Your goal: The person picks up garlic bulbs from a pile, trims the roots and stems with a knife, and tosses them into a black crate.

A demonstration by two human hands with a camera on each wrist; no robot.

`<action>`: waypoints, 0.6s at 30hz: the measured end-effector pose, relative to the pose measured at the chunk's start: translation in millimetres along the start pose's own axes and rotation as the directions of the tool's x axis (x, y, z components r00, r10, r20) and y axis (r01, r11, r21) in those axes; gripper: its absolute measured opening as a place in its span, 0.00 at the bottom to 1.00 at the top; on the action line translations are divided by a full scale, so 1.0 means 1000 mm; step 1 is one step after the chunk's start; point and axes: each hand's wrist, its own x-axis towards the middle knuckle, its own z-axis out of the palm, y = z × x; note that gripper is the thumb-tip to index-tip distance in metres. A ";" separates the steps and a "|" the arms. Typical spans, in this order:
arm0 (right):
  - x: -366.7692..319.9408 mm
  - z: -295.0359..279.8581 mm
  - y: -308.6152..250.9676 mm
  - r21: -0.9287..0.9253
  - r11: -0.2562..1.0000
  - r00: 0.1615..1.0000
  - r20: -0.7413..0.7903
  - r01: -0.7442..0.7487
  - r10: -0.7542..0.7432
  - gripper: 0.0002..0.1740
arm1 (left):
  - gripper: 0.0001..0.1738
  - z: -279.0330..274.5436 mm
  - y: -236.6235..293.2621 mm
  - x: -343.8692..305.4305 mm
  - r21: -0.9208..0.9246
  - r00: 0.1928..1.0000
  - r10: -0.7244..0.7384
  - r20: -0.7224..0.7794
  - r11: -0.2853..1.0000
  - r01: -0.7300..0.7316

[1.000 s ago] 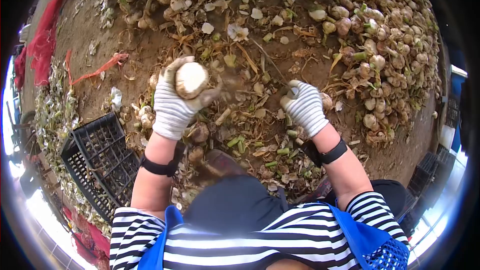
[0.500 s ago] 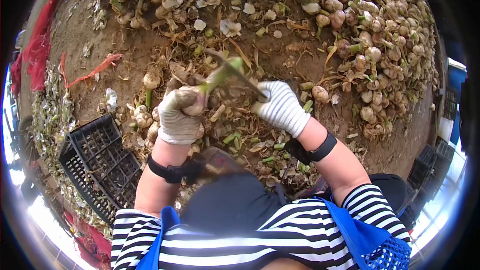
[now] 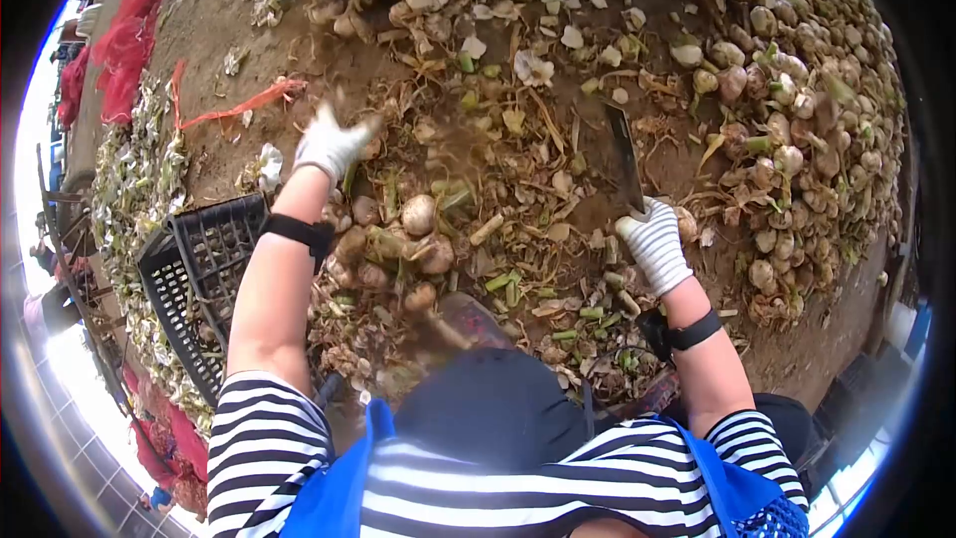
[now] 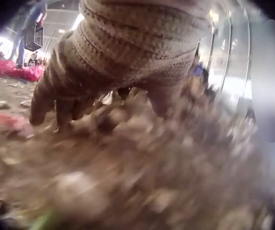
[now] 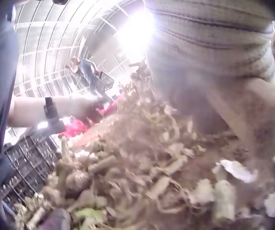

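My left hand [image 3: 331,144], in a white knitted glove, reaches out over the ground at the left with thumb and fingers spread, blurred by motion. No bulb shows in it. The left wrist view has the gloved hand [image 4: 123,52] with its fingers pointing down at the litter. Garlic bulbs [image 3: 418,214] with stems lie just right of that forearm. My right hand [image 3: 657,244], in a striped white glove, grips a knife, its dark blade [image 3: 625,154] pointing away from me. In the right wrist view the curled gloved fingers [image 5: 252,105] are blurred and the knife is hidden.
A large heap of garlic [image 3: 797,130] spreads along the right, more garlic [image 3: 418,0] lies at the back. Cut stems and peel [image 3: 518,284] cover the ground before me. A black plastic crate [image 3: 214,249] stands at the left, near red netting [image 3: 129,50] and an orange strip [image 3: 239,105].
Half a second ago my left hand held a garlic bulb with the knife across its stem. That hand has since let go and swung left and away; the right hand has moved right with the knife.
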 end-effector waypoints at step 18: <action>-0.034 0.047 -0.079 -0.674 0.306 0.668 0.375 0.672 -0.642 0.08 | 0.14 0.032 0.090 -0.123 -0.534 0.542 0.682 0.491 -0.255 0.806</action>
